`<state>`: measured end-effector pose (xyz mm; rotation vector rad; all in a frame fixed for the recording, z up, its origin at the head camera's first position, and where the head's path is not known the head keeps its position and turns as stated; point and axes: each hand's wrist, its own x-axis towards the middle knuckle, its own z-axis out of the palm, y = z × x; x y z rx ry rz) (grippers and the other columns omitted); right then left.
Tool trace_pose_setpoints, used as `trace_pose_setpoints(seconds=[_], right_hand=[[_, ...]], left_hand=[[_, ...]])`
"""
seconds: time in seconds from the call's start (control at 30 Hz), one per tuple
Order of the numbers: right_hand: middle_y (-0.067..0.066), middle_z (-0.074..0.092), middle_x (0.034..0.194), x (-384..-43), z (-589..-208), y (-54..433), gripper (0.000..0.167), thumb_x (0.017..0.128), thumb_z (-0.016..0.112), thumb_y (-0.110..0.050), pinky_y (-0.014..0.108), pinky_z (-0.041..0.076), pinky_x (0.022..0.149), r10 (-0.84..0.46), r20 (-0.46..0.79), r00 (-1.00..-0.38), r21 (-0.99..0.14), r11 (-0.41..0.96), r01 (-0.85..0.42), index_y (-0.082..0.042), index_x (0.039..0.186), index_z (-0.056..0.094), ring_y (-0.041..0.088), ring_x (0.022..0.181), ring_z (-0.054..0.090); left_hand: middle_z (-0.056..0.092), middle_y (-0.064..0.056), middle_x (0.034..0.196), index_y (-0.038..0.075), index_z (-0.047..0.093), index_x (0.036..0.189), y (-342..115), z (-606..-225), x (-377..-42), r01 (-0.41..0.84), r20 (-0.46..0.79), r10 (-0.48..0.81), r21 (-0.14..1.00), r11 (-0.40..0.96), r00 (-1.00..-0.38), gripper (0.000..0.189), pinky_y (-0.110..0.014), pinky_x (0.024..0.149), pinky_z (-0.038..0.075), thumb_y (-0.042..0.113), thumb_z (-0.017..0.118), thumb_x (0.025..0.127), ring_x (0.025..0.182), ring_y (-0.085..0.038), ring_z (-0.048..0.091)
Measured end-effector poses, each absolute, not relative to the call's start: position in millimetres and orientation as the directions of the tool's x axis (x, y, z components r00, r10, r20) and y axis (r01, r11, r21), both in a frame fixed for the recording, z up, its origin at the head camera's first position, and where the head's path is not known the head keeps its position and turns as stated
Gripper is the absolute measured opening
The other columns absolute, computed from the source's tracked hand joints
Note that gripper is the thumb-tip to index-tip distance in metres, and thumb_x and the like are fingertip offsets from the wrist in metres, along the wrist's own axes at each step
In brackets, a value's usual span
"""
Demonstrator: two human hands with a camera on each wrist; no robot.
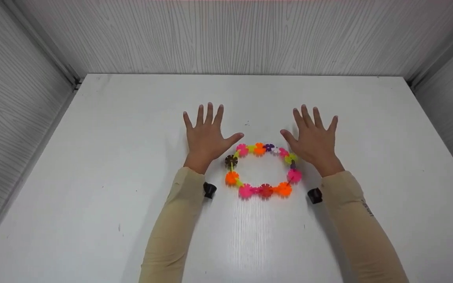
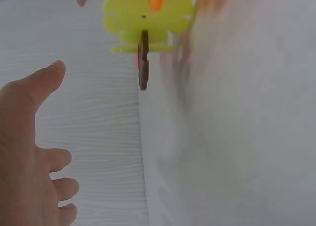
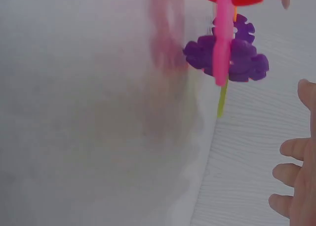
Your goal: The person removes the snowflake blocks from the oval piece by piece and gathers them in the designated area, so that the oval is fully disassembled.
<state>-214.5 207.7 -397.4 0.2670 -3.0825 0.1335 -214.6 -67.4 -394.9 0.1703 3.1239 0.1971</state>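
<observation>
On the table [image 1: 104,196], the ring of notched, coloured discs [image 1: 266,191] lies between the two hands, a little nearer to the person than the thumb tips. The fingers of the left hand [image 1: 207,137] and of the right hand [image 1: 313,142] are spread wide and straight, and they hold nothing. I judge the ring very light, probably of plastic: each disc stiff and rather smooth, but the whole chain can bend, and a slotted joint may come apart if it is pulled. The better hold is perhaps a pinch on the brown disc [image 1: 231,161], beside the left wrist, and on the yellow-green disc [image 1: 290,158], below the right thumb. Behind the fingers there are a black device [image 1: 210,190] by the left sleeve [image 1: 171,236] and another by the right one; nothing seems to stand between thumbs and ring.
</observation>
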Motion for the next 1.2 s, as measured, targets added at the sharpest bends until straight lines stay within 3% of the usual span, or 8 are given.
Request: trace_pose_setpoints(seconds=[0.3, 0.6, 0.8, 1.0, 1.2], right_hand=[[0.010, 0.014, 0.162, -207, -402, 194, 0.084, 0.093, 0.026, -0.071, 0.067, -0.003, 0.113, -0.259, -0.087, -0.962, -0.236, 0.944, -0.233, -0.016, 0.156, 0.014, 0.035, 0.150, 0.011], [0.012, 0.029, 0.158, -206, -408, 190, 0.082, 0.093, 0.029, -0.070, 0.063, 0.014, 0.113, -0.304, -0.136, -0.943, -0.330, 0.911, -0.246, -0.014, 0.154, 0.024, 0.036, 0.144, 0.028], [0.010, 0.033, 0.155, -206, -410, 188, 0.073, 0.095, 0.036, -0.063, 0.063, 0.026, 0.109, -0.345, -0.158, -0.925, -0.337, 0.900, -0.278, -0.015, 0.151, 0.031, 0.036, 0.138, 0.037], [0.012, 0.040, 0.151, -207, -412, 187, 0.068, 0.093, 0.052, -0.054, 0.063, 0.029, 0.108, -0.401, -0.163, -0.901, -0.325, 0.885, -0.335, -0.013, 0.146, 0.040, 0.037, 0.136, 0.040], [0.012, 0.048, 0.143, -209, -415, 185, 0.058, 0.092, 0.061, -0.044, 0.060, 0.032, 0.108, -0.418, -0.178, -0.891, -0.330, 0.878, -0.346, -0.012, 0.139, 0.050, 0.036, 0.131, 0.044]], left_hand=[[0.008, -0.005, 0.163, 0.026, 0.008, 0.156, -48, -402, -216, 0.159, -0.056, 0.175, 0.222, 0.962, -0.983, 0.098, -0.062, 0.116, -0.006, 0.083, 0.034, 0.081, 0.152, -0.029, 0.005], [0.010, -0.006, 0.163, 0.025, 0.011, 0.156, -43, -411, -216, 0.207, -0.091, 0.264, 0.402, 0.892, -0.960, 0.099, -0.062, 0.116, -0.004, 0.082, 0.039, 0.080, 0.152, -0.028, 0.007], [0.015, -0.013, 0.162, 0.027, 0.020, 0.155, -41, -411, -214, 0.227, -0.124, 0.330, 0.502, 0.834, -0.936, 0.093, -0.062, 0.117, 0.007, 0.077, 0.048, 0.081, 0.151, -0.028, 0.010], [0.036, -0.009, 0.155, 0.022, 0.039, 0.149, -38, -415, -215, 0.274, -0.103, 0.374, 0.512, 0.814, -0.922, 0.084, -0.054, 0.114, 0.027, 0.067, 0.059, 0.081, 0.143, -0.029, 0.031], [0.050, -0.007, 0.141, 0.022, 0.050, 0.141, -35, -419, -216, 0.272, -0.135, 0.395, 0.526, 0.806, -0.909, 0.073, -0.049, 0.108, 0.035, 0.061, 0.065, 0.081, 0.127, -0.029, 0.044]])
